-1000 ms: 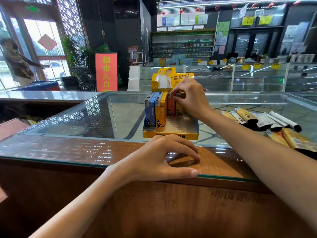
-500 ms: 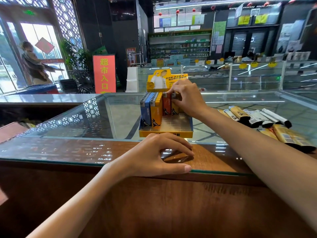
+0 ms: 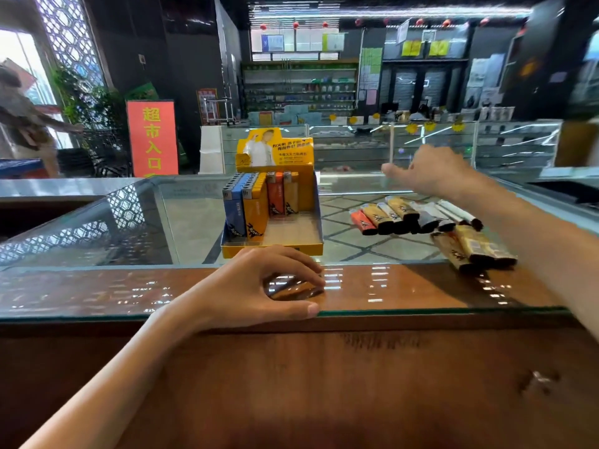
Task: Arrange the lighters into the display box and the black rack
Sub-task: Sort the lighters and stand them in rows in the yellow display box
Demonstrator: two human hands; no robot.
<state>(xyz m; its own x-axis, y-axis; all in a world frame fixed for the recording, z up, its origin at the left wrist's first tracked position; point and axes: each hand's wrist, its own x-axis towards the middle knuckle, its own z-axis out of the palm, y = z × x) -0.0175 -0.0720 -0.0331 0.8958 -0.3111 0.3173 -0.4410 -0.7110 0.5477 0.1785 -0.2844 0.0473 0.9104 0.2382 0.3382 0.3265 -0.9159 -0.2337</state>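
A yellow display box (image 3: 272, 247) stands on the glass counter, with rows of blue and yellow lighters (image 3: 243, 205) at its left and an orange and a tan lighter (image 3: 282, 197) upright at the back. Its right part is bare. Several loose lighters (image 3: 411, 215) lie in a row to the right of the box, more (image 3: 473, 249) nearer the front edge. My right hand (image 3: 431, 171) hovers above the loose row with relaxed fingers, holding nothing. My left hand (image 3: 259, 283) rests on the counter in front of the box, fingertips on the glass. No black rack shows.
The glass counter top (image 3: 129, 228) ends in a wooden front edge (image 3: 389, 286) close to me. A red sign (image 3: 152, 137) and shelves stand behind. A person (image 3: 22, 124) walks at the far left by the entrance.
My right hand has let go of the lighter at the back of the box and moved right, above the loose lighters. The left hand has stayed put.
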